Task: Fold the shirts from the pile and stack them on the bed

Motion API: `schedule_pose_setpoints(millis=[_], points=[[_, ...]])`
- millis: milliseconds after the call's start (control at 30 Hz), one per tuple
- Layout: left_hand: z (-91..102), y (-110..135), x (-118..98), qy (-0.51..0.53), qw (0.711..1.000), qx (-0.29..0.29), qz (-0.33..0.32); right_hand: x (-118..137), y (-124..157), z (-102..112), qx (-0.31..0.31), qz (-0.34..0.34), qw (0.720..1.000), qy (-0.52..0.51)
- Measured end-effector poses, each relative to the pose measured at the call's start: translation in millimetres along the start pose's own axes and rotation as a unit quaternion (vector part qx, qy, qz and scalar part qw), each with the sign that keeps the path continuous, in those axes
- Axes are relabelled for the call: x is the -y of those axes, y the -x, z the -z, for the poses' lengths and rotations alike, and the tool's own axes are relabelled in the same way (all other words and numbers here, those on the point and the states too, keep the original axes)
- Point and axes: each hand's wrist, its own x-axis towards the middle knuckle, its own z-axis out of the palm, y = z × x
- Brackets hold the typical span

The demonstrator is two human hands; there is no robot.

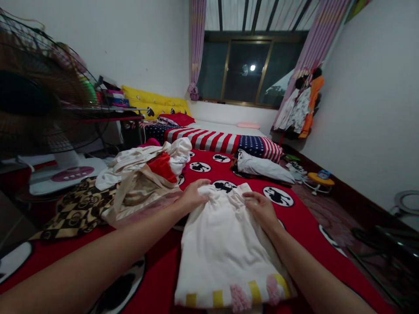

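A white garment (225,244) with a gathered waistband, probably a skirt, lies spread on the red bedspread (209,168). Yellow blocks and pink fluffy tufts trim its near hem. My left hand (195,196) pinches the far left corner of the waistband, thumb and fingers closed on the cloth. On the other side, my right hand (261,208) grips the far right corner the same way. Left of the garment is a heap of loose clothes (147,174) in white, red and beige, beside a brown checkered cloth (81,209).
Folded clothes (262,168) are stacked near the bed's far right corner. A standing fan (65,170) is at the left. Beyond is another bed with a striped, starred cover (209,141). A small yellow stool (321,179) stands on the floor at right.
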Motion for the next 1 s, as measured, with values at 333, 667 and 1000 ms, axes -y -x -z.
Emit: schedule_pose_setpoints(millis=[333,667,1000], points=[[-23.9,-51.4,-24.4,-0.343,0.928,-0.059,-0.132,-0.2,-36.1,15.9,-0.075,0.052,0.961,0.262],[-55.8,3.5,28.5,-0.361,0.918,0.113,-0.12,-48.1,-28.6,13.1,0.139,0.047,0.886,0.439],[-56.5,5.3,19.8,-0.324,0.934,0.118,-0.098,-6.9,-64.5,-12.6,0.187,0.258,0.875,0.365]])
